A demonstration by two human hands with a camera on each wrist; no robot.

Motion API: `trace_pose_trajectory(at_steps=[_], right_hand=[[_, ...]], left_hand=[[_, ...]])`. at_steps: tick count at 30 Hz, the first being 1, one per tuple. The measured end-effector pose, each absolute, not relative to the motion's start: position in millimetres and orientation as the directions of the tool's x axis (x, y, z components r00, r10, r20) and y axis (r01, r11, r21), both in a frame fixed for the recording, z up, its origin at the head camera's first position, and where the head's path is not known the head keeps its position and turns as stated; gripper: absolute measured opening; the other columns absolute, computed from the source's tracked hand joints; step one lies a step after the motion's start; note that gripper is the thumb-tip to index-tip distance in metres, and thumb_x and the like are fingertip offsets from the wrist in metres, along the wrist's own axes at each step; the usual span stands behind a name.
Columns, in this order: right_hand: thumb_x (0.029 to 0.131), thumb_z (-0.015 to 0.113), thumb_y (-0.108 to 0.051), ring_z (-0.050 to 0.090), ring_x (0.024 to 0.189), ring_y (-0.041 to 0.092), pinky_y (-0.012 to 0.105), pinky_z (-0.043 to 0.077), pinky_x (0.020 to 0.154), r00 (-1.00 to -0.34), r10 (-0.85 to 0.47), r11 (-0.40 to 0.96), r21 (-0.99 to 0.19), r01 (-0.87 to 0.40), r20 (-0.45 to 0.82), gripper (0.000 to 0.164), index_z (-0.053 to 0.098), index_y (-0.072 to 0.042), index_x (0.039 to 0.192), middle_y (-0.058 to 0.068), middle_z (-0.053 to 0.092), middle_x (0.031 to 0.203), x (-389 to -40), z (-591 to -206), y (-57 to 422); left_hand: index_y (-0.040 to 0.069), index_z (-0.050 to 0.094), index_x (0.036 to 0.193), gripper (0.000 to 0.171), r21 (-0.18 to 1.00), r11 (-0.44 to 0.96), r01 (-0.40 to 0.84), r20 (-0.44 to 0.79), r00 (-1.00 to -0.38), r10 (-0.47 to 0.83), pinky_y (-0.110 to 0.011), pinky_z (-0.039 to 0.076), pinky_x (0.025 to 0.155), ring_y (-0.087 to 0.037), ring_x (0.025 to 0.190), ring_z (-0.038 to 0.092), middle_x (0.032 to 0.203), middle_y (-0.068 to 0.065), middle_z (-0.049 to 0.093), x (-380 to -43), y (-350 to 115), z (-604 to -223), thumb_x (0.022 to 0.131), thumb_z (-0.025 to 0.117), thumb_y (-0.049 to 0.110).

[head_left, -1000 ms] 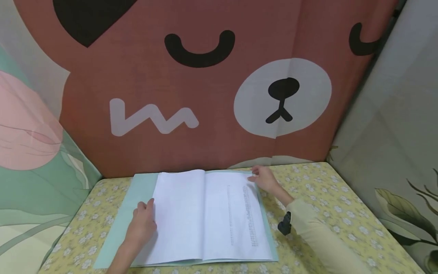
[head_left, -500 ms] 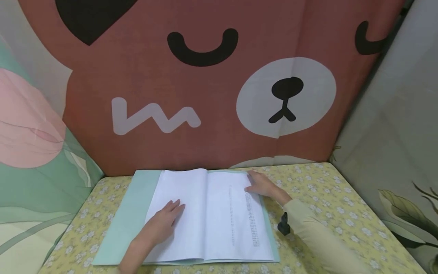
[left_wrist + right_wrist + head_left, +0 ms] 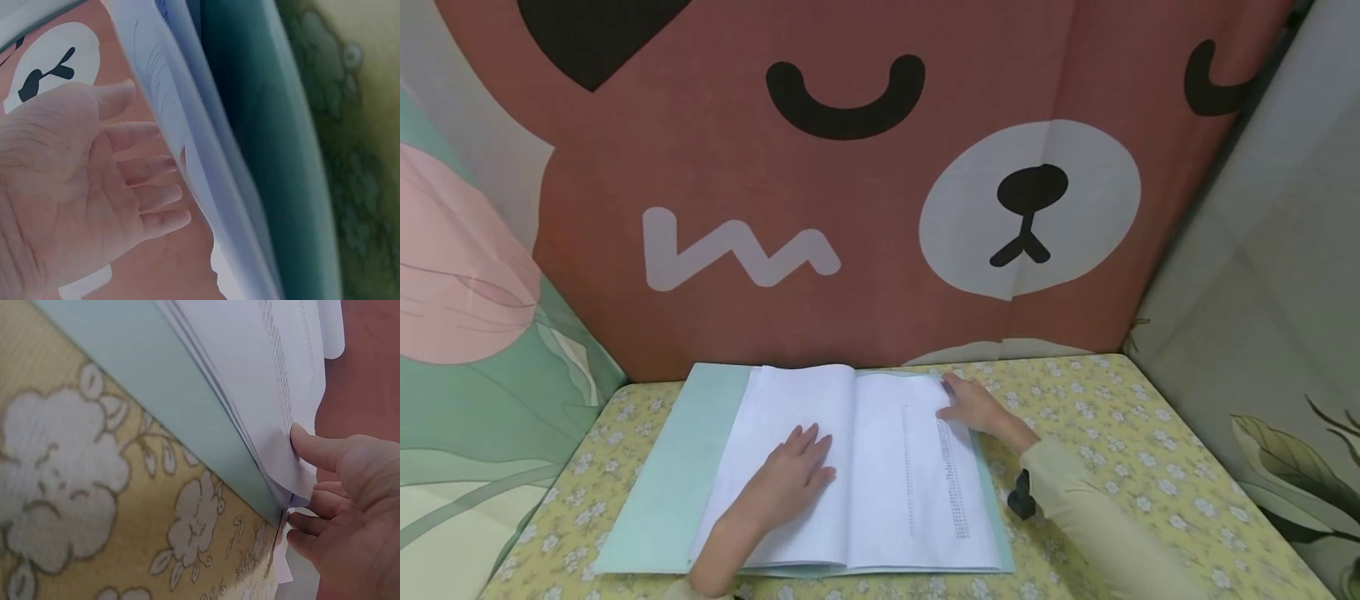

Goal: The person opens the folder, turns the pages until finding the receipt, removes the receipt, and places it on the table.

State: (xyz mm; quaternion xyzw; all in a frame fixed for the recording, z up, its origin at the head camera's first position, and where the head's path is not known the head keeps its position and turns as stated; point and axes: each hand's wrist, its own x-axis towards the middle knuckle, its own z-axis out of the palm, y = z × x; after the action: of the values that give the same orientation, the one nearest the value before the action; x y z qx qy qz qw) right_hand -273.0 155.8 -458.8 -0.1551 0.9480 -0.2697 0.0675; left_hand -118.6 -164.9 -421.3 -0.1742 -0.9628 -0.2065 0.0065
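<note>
Bound white pages lie spread inside a pale green folder. The left page looks blank from the head camera, and the right page carries narrow printed columns. Over the left page is my left hand, its fingers straight and spread, palm down. The left wrist view shows this hand's fingertips close to the paper. At the top right corner, my right hand pinches the page: in the right wrist view the thumb lies on its printed face, with fingers behind the lifted corner.
A yellow flowered cloth covers the table. Right behind the table hangs a brown curtain with a bear face, and printed panels close off both sides. A small black object sits at the right sleeve.
My left hand has gone from the left page's outer edge across toward the fold, its fingers spreading. My right hand has shifted slightly, its thumb coming down onto the right page's top corner.
</note>
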Motion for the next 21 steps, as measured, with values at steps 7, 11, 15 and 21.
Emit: trace_pose_trajectory(at_steps=[7, 11, 15, 21], right_hand=[[0.091, 0.079, -0.006, 0.061, 0.126, 0.041, 0.049, 0.053, 0.102, -0.932, -0.355, 0.749, -0.573, -0.334, 0.080, 0.059, 0.052, 0.011, 0.141, 0.028, 0.063, 0.135, -269.7, -458.7, 152.6], [0.088, 0.079, 0.001, 0.065, 0.118, 0.040, 0.050, 0.054, 0.099, -0.947, -0.297, 0.699, -0.647, -0.303, 0.123, 0.048, 0.060, 0.010, 0.131, 0.026, 0.068, 0.125, -268.6, -455.2, 149.9], [0.090, 0.078, -0.003, 0.065, 0.116, 0.042, 0.051, 0.054, 0.099, -0.989, -0.124, 0.641, -0.755, -0.141, 0.079, 0.040, 0.065, 0.010, 0.125, 0.027, 0.067, 0.125, -268.7, -447.6, 147.6], [0.095, 0.070, -0.008, 0.058, 0.125, 0.044, 0.051, 0.050, 0.104, -0.990, 0.105, 0.393, -0.910, 0.132, -0.098, 0.049, 0.055, 0.011, 0.138, 0.030, 0.056, 0.139, -269.8, -432.0, 150.3]], left_hand=[[-0.003, 0.051, 0.149, 0.059, 0.385, 0.890, 0.246, -0.060, -0.955, 0.290, -0.069, 0.028, 0.116, -0.052, 0.149, 0.029, 0.160, -0.027, 0.038, -119.1, -160.4, -422.5, 0.103, 0.064, 0.031], [-0.005, 0.051, 0.149, 0.058, 0.366, 0.899, 0.242, -0.056, -0.958, 0.281, -0.070, 0.027, 0.116, -0.053, 0.147, 0.030, 0.159, -0.029, 0.038, -118.1, -159.3, -423.1, 0.103, 0.064, 0.029], [-0.007, 0.054, 0.145, 0.054, 0.363, 0.888, 0.282, -0.008, -0.952, 0.306, -0.070, 0.031, 0.114, -0.053, 0.145, 0.034, 0.156, -0.030, 0.042, -117.0, -156.6, -422.6, 0.103, 0.064, 0.025], [-0.009, 0.061, 0.135, 0.044, 0.350, 0.846, 0.401, 0.117, -0.915, 0.385, -0.066, 0.042, 0.108, -0.051, 0.139, 0.045, 0.147, -0.031, 0.052, -119.0, -147.6, -423.0, 0.100, 0.067, 0.018]])
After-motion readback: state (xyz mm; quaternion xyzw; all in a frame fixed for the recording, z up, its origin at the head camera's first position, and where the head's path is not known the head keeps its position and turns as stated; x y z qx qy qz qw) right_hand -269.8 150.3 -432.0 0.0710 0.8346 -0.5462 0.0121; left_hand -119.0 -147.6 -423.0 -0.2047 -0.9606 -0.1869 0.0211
